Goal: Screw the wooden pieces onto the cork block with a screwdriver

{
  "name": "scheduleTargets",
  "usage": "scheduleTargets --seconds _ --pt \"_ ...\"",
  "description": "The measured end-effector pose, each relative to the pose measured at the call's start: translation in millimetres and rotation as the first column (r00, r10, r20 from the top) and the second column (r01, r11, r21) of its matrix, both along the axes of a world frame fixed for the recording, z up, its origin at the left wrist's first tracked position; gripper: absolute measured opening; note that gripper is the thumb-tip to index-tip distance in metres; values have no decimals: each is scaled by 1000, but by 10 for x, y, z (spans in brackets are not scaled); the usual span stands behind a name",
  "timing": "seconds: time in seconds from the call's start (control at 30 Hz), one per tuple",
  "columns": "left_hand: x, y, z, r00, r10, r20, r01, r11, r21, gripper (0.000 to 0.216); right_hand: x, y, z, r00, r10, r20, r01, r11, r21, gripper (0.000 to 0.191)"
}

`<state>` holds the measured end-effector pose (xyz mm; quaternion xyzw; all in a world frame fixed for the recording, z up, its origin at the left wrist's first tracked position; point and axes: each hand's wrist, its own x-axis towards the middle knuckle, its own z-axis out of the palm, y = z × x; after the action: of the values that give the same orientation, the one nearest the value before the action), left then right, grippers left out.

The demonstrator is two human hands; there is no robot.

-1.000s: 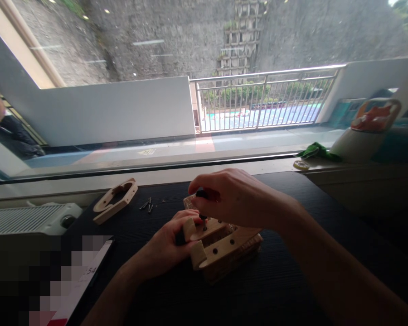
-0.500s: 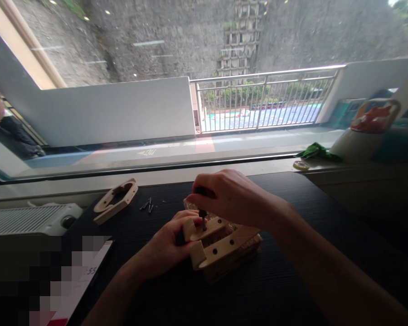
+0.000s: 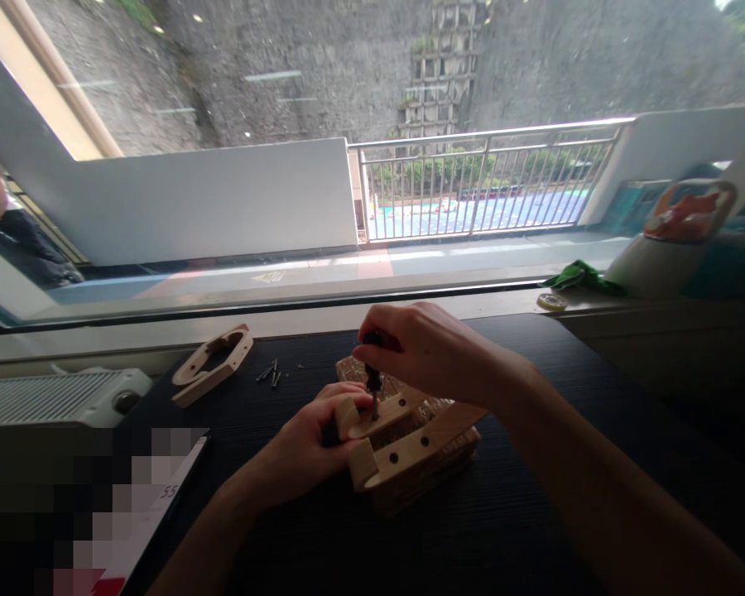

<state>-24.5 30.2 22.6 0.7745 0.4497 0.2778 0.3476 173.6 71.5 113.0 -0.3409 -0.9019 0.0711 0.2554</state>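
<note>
Just below the frame's centre, my right hand (image 3: pixel 431 352) grips a near-upright screwdriver (image 3: pixel 373 378), its tip down on the wooden piece (image 3: pixel 409 449), whose long axis rises rightward; my left hand (image 3: pixel 304 434), nearer that tip, clasps the piece's left end.

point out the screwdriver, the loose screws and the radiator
Screwdriver (image 3: pixel 373 380), head view: on the lower handle
Loose screws (image 3: pixel 276 380), head view: on one screw's shank
Radiator (image 3: pixel 46 396), head view: on its ribbed top
</note>
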Motion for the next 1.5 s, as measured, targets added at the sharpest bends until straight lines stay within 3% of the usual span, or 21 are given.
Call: scheduleTargets --seconds 0.33,0.67,0.93,1.27,1.5 --pt "30 -38 75 1000 22 -13 -23 997 -73 34 -41 -133 52 994 105 11 -105 994 -12 18" --pt "30 -32 52 1000 10 26 -8 997 -74 38 -46 -75 20 1000 3 1 -3 1000 -5 21" --pt "26 -24 56 1000 21 -1 -21 995 -101 34 -36 -150 77 994 103 28 -102 994 -36 21" --pt "-7 -22 6 998 -12 65 18 996 -84 39 -80 -61 -20 999 -48 16 48 999 -3 28" --pt "-10 -35 23 991 -32 127 27 999 39 42 -164 -120 -26 983 -144 115 150 987 -50 27"
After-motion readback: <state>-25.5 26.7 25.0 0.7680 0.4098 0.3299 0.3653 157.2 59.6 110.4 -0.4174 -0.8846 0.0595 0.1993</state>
